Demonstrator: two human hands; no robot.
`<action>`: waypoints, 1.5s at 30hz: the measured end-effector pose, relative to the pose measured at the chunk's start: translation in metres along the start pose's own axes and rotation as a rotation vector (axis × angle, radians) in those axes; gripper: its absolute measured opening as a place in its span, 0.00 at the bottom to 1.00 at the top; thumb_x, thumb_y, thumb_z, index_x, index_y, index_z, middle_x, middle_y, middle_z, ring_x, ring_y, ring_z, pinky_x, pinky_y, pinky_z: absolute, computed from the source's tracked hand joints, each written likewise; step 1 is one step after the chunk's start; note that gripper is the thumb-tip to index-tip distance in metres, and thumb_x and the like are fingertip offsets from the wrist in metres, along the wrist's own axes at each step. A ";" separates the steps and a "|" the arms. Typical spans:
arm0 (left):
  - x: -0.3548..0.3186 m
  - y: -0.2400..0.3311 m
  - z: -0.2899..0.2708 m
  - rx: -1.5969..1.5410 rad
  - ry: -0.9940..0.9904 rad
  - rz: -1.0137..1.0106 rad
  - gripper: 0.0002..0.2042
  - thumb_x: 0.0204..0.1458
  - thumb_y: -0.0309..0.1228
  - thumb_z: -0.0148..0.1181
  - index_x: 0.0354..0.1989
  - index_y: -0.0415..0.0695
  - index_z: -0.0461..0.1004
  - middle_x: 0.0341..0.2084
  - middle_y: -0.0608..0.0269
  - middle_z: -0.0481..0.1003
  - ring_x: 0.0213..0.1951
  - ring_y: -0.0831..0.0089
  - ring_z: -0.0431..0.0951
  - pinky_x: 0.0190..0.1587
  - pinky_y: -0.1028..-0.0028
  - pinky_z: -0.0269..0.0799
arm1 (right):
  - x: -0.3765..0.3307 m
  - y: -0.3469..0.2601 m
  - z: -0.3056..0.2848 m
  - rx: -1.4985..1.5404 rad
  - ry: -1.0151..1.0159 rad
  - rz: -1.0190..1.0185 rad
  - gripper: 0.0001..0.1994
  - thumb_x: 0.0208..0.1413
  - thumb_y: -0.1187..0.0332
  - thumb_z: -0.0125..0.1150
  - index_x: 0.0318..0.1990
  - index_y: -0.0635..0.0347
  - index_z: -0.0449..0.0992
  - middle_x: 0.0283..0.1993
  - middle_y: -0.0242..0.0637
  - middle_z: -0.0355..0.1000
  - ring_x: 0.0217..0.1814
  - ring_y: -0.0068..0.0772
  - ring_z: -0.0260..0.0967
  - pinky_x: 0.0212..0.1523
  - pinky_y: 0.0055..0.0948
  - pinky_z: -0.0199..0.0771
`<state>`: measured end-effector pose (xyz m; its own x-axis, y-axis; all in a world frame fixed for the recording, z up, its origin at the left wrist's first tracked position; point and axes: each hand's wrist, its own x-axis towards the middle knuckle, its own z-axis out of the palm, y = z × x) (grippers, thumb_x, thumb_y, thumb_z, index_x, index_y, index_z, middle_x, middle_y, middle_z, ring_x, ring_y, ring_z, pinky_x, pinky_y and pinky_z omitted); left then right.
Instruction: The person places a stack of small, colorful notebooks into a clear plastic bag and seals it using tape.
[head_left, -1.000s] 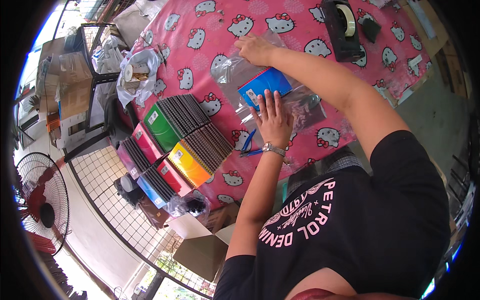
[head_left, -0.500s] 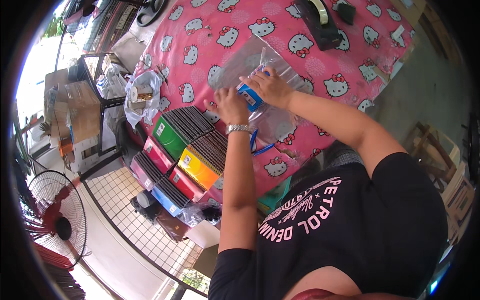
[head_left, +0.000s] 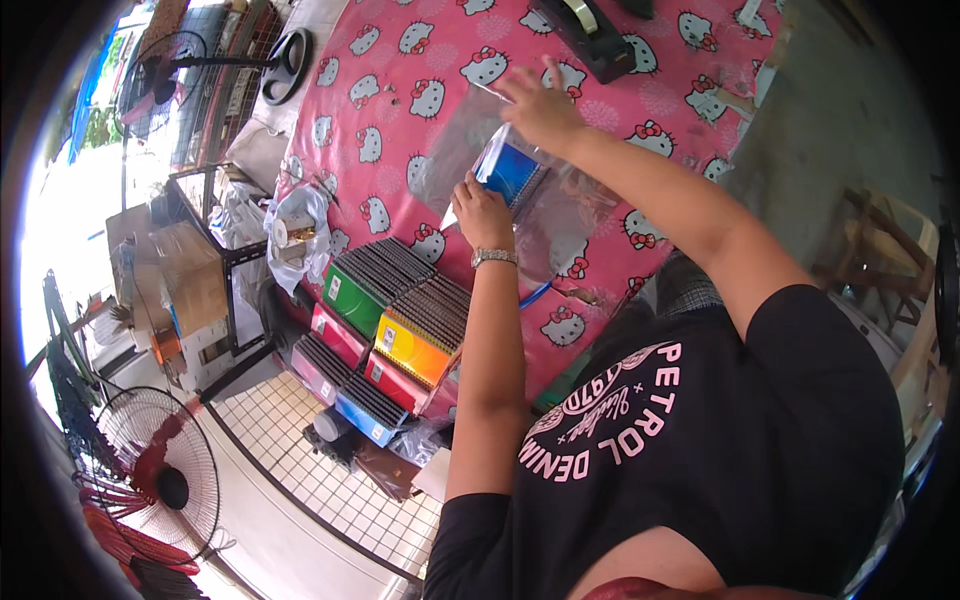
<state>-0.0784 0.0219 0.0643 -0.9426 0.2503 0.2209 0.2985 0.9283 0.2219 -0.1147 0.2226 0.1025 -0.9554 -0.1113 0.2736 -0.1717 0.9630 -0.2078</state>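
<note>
A blue spiral notebook (head_left: 512,172) lies tilted on a clear plastic sheet (head_left: 450,145), its coil along the right side. My left hand (head_left: 484,212) is closed at the notebook's near left edge, fingers bunched beside a white corner that sticks out. Whether it also grips the plastic is hard to see. Over the far edge of the sheet, beyond the notebook, my right hand (head_left: 542,108) has its fingers spread. It appears to hold nothing.
Rows of spiral notebooks in green (head_left: 355,285), yellow (head_left: 412,345) and other colours stand left of my left forearm. A black tape dispenser (head_left: 590,40) sits at the far side of the pink patterned tablecloth (head_left: 375,85). A standing fan (head_left: 165,480) is at lower left.
My right hand has lifted off the notebook and moved away to the sheet's far edge, fingers spreading. The notebook is now more exposed. My left hand has shifted slightly to the right and nearer.
</note>
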 end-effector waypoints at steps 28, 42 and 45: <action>-0.008 0.038 -0.017 0.201 -0.424 -0.007 0.24 0.56 0.29 0.45 0.60 0.27 0.61 0.59 0.33 0.63 0.62 0.48 0.64 0.65 0.63 0.58 | -0.027 0.174 -0.020 1.113 -0.060 0.806 0.09 0.56 0.65 0.62 0.35 0.62 0.78 0.36 0.37 0.73 0.38 0.30 0.70 0.39 0.30 0.72; -0.032 0.013 -0.007 0.034 -0.274 -0.008 0.24 0.50 0.24 0.47 0.58 0.31 0.65 0.59 0.38 0.64 0.62 0.48 0.64 0.65 0.62 0.59 | 0.009 -0.002 -0.016 1.705 -0.831 0.223 0.03 0.56 0.70 0.58 0.33 0.57 0.74 0.24 0.27 0.66 0.22 0.18 0.59 0.21 0.21 0.58; -0.032 0.015 -0.003 -0.011 -0.205 0.001 0.23 0.46 0.28 0.59 0.54 0.37 0.70 0.58 0.45 0.67 0.60 0.53 0.67 0.61 0.64 0.65 | 0.054 -0.025 0.024 0.826 -0.762 -0.331 0.09 0.48 0.62 0.65 0.30 0.57 0.77 0.26 0.36 0.74 0.27 0.33 0.70 0.28 0.35 0.68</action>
<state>-0.0436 0.0272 0.0633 -0.9528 0.3027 0.0228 0.2995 0.9253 0.2326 -0.1677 0.1864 0.0999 -0.6837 -0.7149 -0.1465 -0.2755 0.4387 -0.8553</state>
